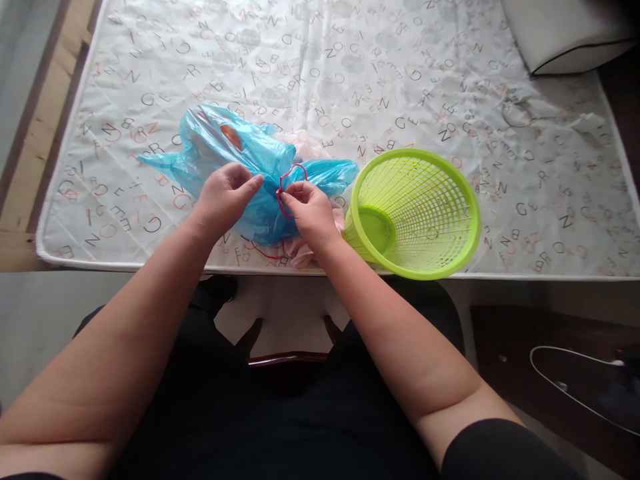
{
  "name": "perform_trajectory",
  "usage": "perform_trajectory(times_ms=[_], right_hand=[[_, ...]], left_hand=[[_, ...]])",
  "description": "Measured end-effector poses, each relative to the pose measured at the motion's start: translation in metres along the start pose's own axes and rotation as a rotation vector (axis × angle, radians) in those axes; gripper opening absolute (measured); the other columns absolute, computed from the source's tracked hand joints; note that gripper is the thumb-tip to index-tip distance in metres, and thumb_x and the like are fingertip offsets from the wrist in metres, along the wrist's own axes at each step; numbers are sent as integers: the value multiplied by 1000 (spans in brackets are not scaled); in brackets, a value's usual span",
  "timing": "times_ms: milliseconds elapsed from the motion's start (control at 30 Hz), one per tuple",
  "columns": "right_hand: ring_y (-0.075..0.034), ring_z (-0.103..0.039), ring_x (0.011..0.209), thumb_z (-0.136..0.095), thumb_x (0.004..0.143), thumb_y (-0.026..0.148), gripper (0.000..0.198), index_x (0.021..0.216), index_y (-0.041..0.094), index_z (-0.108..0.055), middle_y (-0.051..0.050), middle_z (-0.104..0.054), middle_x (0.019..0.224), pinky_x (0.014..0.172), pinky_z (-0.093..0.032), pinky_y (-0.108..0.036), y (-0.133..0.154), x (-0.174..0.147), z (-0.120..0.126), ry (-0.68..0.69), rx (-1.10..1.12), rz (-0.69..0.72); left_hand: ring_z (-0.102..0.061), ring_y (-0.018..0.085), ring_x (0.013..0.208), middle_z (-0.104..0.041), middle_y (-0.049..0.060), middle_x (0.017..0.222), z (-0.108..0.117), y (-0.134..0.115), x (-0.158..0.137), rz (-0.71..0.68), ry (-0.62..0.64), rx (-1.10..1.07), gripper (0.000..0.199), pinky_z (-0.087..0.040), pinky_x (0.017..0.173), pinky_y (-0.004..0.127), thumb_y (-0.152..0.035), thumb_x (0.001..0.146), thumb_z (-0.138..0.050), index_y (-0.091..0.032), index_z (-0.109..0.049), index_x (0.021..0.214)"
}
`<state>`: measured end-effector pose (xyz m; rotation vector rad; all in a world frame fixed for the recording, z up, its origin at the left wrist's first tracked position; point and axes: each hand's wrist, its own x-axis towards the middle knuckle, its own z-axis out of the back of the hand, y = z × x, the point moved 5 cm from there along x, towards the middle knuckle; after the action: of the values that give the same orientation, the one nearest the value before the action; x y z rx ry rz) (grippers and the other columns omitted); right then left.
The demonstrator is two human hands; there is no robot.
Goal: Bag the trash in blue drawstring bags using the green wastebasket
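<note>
A blue plastic bag [215, 137] lies crumpled on the mattress, with something orange-brown showing through an opening near its top. A red string [300, 167] loops around the bag's gathered middle. My right hand [314, 215] pinches this string between thumb and fingertips. Over the bag's near left side is my left hand [225, 198], its fingers curled in and the thumb pointing right; what it holds, if anything, is hidden. Pale pink plastic [300, 252] sticks out under the bag and my right hand, with more red string beside it.
A lime-green mesh basket [415, 213] lies tipped beside my right hand, its mouth facing me. All this rests on a letter-patterned mattress [320, 80]. A white boxy object [570, 40] stands at the far right. Below right, a white cable [543, 383] lies on a dark surface.
</note>
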<state>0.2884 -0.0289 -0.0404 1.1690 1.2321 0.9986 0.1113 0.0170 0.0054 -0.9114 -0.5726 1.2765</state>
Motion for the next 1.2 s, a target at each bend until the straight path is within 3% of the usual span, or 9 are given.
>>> perform_trajectory(times_ms=[100,233,333,533,833,967,1200], right_hand=[[-17,-71,93,-78,91,51,34,97,20,-68,-3,-73,94,88,-61,-32,-3,1,0,-3,24,-24],[-19,-73,99,-81,90,46,32,103,19,-70,-4,-76,98,92,-62,-34,-3,0,-3,-6,35,-54],[-19,-74,100,-83,88,45,35,109,19,-72,-5,-78,102,94,-63,-35,-1,-1,-3,14,62,-64],[-18,-72,96,-81,89,44,29,102,19,-71,-4,-75,98,91,-62,-34,2,1,-1,64,14,-41],[-16,-70,87,-74,91,37,21,103,21,-70,-2,-74,95,83,-63,-33,-8,2,-1,59,100,-153],[-17,-73,89,-74,94,42,25,106,21,-68,-3,-75,99,83,-63,-34,-9,3,1,70,151,-198],[-17,-69,96,-84,86,51,38,101,19,-69,-3,-75,97,86,-60,-30,8,0,1,148,96,-126]], left_hand=[[-63,17,72,-65,3,76,-7,-4,-2,-37,50,-18,27,-51,66,29,-45,93,-73,-20,-67,86],[-65,18,73,-66,3,74,-16,-5,-3,-71,110,-51,28,-52,66,30,-44,87,-80,-19,-68,84],[-67,19,73,-66,4,73,-16,-1,-2,-47,111,-89,27,-53,67,31,-43,86,-80,-19,-69,81],[-68,19,72,-67,4,71,-11,1,-1,-8,102,-134,23,-55,67,31,-36,84,-83,-19,-68,78],[-70,20,80,-69,5,75,-13,-4,-2,-29,254,-85,23,-57,73,33,-35,88,-79,-19,-67,76],[-69,20,79,-67,4,76,-15,-4,-2,11,298,-117,22,-57,76,33,-33,87,-79,-19,-65,76],[-68,17,76,-68,4,81,-17,-7,-3,52,280,-227,20,-59,75,32,-34,88,-78,-20,-66,83]])
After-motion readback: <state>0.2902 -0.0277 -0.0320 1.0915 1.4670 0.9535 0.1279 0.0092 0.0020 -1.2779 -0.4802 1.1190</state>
